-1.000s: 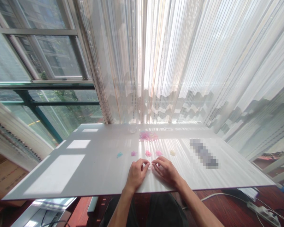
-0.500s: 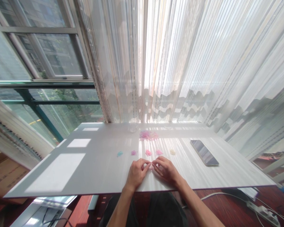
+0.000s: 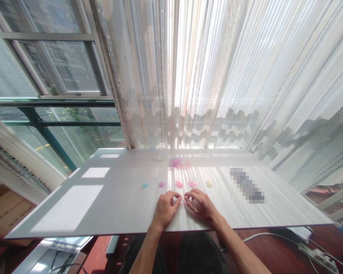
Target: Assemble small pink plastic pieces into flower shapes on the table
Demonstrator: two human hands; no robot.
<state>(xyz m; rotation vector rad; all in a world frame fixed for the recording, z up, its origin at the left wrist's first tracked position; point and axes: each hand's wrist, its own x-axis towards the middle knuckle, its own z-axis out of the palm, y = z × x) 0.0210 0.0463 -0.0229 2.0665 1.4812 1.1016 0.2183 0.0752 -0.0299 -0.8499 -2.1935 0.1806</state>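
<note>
Near the front edge of the white table (image 3: 125,213), my left hand (image 3: 167,205) and my right hand (image 3: 198,203) almost meet, fingers pinched together. Between the fingertips is something small and pale that I cannot make out. Just beyond them lies a row of little piles: teal (image 3: 144,185), purple (image 3: 161,184), red-pink (image 3: 179,184), pink (image 3: 192,183) and pale yellow (image 3: 208,183). Farther back is a larger pile of mixed pink and purple pieces (image 3: 179,163).
A blurred-out dark object (image 3: 247,185) lies on the table's right side. A clear round container (image 3: 161,154) stands at the back, before the sheer curtain (image 3: 188,76). Cables and a power strip (image 3: 317,255) are on the floor at right.
Both hands stay almost in place, with the fingertips slightly farther apart. The phone at the right now appears pixelated.
</note>
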